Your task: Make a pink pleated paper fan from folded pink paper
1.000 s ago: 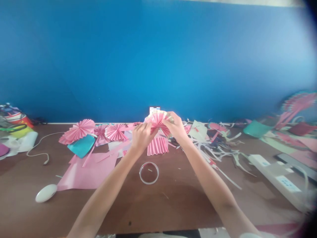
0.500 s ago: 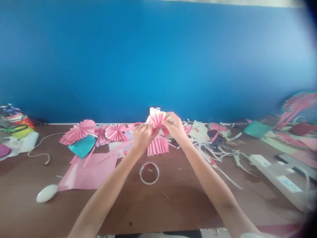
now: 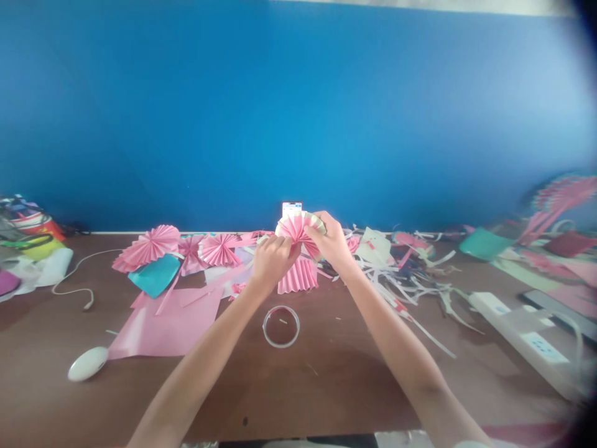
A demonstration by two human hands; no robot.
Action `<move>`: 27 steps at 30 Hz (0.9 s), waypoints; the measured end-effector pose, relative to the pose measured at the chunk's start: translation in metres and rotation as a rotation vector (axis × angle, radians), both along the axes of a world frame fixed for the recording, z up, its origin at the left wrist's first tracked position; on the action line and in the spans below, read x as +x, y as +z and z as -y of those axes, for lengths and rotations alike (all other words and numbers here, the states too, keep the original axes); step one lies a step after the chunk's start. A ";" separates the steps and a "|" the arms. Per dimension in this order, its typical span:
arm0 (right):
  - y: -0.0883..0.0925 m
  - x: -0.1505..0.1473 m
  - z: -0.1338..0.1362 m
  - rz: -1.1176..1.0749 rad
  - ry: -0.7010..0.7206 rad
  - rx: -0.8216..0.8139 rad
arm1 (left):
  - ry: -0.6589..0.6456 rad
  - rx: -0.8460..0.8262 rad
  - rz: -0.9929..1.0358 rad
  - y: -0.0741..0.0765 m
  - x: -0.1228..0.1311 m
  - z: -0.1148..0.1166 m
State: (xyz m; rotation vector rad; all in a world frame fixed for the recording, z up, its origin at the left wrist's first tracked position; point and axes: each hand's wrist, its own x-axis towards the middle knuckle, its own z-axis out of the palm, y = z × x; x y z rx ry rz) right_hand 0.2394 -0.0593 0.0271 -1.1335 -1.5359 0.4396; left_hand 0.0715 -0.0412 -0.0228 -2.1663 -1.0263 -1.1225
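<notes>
Between my hands is a pleated paper fan [image 3: 298,225], pink with a pale rim, spread in a rounded shape above the table. My left hand [image 3: 272,258] is closed on its lower left side, near where the folds gather. On the right edge, the fingers of my right hand [image 3: 332,238] pinch the fan. Below it lies a pleated pink paper strip [image 3: 297,277], partly hidden behind the fan and my hands. A clear ring-shaped roll of tape [image 3: 282,327] lies on the table between my forearms.
Pink paper fans [image 3: 153,246] and a teal paper piece [image 3: 155,275] lie left, by a pink sheet [image 3: 172,326] and a white mouse [image 3: 88,364]. Paper scraps [image 3: 410,280] and a power strip [image 3: 522,339] lie right. A phone [image 3: 292,207] leans against the blue wall [image 3: 298,112].
The fan has spread wider and rounder on its left side. My left hand has shifted slightly lower and to the right; my right hand has hardly moved.
</notes>
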 end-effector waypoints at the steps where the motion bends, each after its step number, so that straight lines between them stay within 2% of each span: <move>1: 0.000 0.000 0.000 0.001 0.006 -0.001 | -0.013 0.002 -0.003 0.001 -0.001 -0.001; 8: 0.004 0.003 0.004 0.018 0.023 -0.006 | -0.068 -0.013 -0.025 0.011 -0.007 -0.005; 14: 0.005 0.003 0.004 0.005 0.038 -0.043 | -0.109 -0.063 0.025 0.003 -0.006 -0.005; 19: 0.006 0.001 0.008 -0.030 0.059 -0.072 | -0.036 -0.034 0.149 0.000 -0.005 -0.003; 23: 0.005 -0.002 0.009 -0.045 0.140 -0.112 | 0.006 -0.016 0.252 0.006 -0.009 -0.003; 27: 0.004 -0.005 0.009 -0.029 0.181 -0.114 | 0.017 -0.072 0.293 0.013 -0.013 -0.001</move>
